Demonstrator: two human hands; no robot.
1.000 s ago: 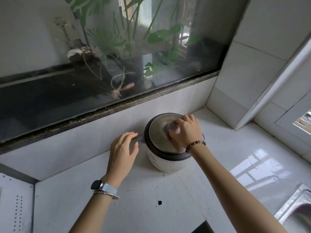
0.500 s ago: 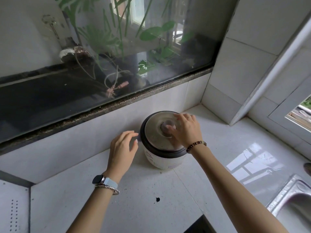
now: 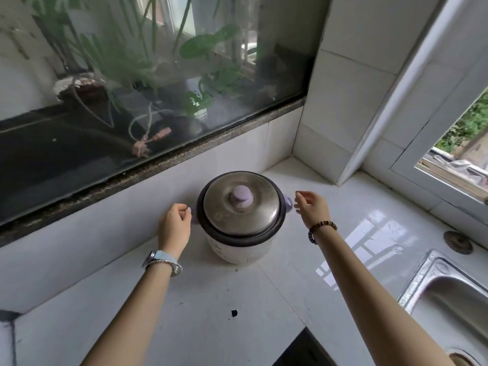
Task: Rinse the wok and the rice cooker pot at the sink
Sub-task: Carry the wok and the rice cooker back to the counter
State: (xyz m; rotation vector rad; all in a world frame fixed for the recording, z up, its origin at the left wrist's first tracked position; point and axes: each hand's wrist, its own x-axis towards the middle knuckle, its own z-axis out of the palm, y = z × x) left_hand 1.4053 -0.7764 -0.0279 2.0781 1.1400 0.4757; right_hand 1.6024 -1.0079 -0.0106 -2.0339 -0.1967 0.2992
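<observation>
Rice cooker (image 3: 239, 249) sits on the white tabletop (image 3: 200, 299), back in the corner, close to the wall under the big window (image 3: 148, 83). It is well away from the shiny metal sink (image 3: 433, 281) at the right edge.

It is small and round. Its body is white with a thick dark ring around the top. A dull silver lid (image 3: 253, 215) sits flat on the ring and closes it. In the middle of the lid is a pale purple knob (image 3: 240, 198). Two small pale purple handles stick out from the sides, the left handle (image 3: 194, 220) and the right handle (image 3: 289, 204).

The cooker stands straight up with the knob pointing up. It is round, so it has no long side from above. The line from one handle to the other runs left to right, and the right handle sits a little farther back.

The hands are on each side of it. The left hand (image 3: 174, 227) has curled fingers right beside the left handle. I cannot tell if it touches or grips the handle. The right hand (image 3: 313, 211) is near the right handle with a small gap. Its fingers are loose and bent, and it holds nothing.

A watch (image 3: 162, 260) is on the left wrist, and a bead bracelet (image 3: 322, 228) is on the right wrist. Green plants (image 3: 206, 46) show behind the glass.
</observation>
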